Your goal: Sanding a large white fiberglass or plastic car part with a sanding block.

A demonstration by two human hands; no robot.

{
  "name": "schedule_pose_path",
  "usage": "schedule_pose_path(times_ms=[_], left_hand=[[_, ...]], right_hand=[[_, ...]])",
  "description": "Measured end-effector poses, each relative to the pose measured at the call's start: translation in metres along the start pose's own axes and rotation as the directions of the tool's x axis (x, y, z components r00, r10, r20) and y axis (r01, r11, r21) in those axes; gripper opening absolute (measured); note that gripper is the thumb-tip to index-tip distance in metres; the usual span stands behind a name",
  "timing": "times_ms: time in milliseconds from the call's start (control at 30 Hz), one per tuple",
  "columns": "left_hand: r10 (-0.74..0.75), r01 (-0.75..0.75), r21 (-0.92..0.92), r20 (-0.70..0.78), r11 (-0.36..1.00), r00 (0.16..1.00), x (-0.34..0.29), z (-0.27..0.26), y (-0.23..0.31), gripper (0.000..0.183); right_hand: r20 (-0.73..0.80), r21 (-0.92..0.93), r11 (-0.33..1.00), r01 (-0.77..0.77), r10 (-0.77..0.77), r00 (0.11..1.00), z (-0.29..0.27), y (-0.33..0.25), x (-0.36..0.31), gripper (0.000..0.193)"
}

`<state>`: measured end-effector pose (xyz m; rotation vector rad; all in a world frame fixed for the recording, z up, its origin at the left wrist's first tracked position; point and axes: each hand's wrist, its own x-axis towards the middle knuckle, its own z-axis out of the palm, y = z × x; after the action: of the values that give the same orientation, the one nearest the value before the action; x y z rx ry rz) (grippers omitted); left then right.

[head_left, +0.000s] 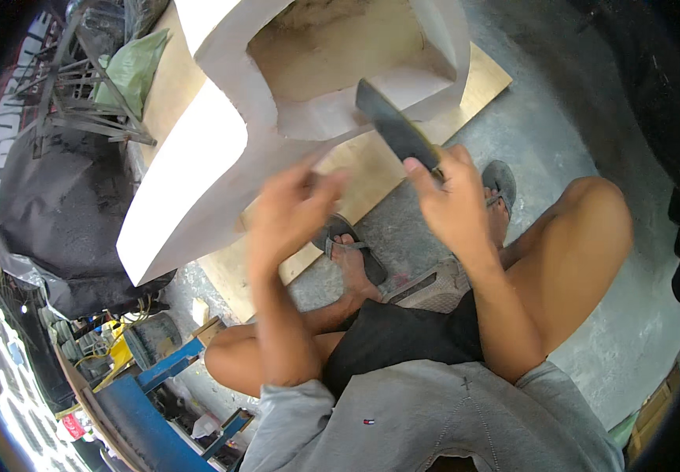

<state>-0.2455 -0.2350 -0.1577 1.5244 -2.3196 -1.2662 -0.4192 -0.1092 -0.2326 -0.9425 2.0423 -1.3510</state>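
Note:
My right hand is closed round one end of a long, flat dark bar with a thin yellowish edge. It may be a sanding board, but its kind is not certain. The bar slants up and left, over the near edge of a large white curved shell. That shell has a recess with a rough tan inside. Smeared by motion, my left hand hovers by the shell's near side with its fingers bent. Whether it touches the shell or holds anything cannot be made out.
A plywood board lies under the shell on the grey floor. My sandalled feet are close to its edge. To the left stand metal rods, a black covered bundle and a blue frame. I sit on a low greyish seat.

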Motion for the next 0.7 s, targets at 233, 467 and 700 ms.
schedule_pose_path(times_ms=[233,467,700], left_hand=[[0.216,-0.011,0.277,-0.722,0.961,0.657,0.049,-0.123,-0.051,0.057],[0.051,0.311,0.467,-0.614,0.828,0.788,0.064,-0.107,-0.054,0.084],[0.078,0.305,0.497,-0.610,0.812,0.788,0.065,-0.106,-0.049,0.080]], right_hand=[[0.103,-0.313,0.899,0.305,-0.287,0.952,0.069,-0.008,-0.013,0.028],[0.033,-0.420,0.855,0.303,-0.319,0.947,0.082,-0.007,0.002,0.028],[-0.022,-0.136,0.988,0.067,-0.071,0.997,0.077,-0.003,0.021,0.028]])
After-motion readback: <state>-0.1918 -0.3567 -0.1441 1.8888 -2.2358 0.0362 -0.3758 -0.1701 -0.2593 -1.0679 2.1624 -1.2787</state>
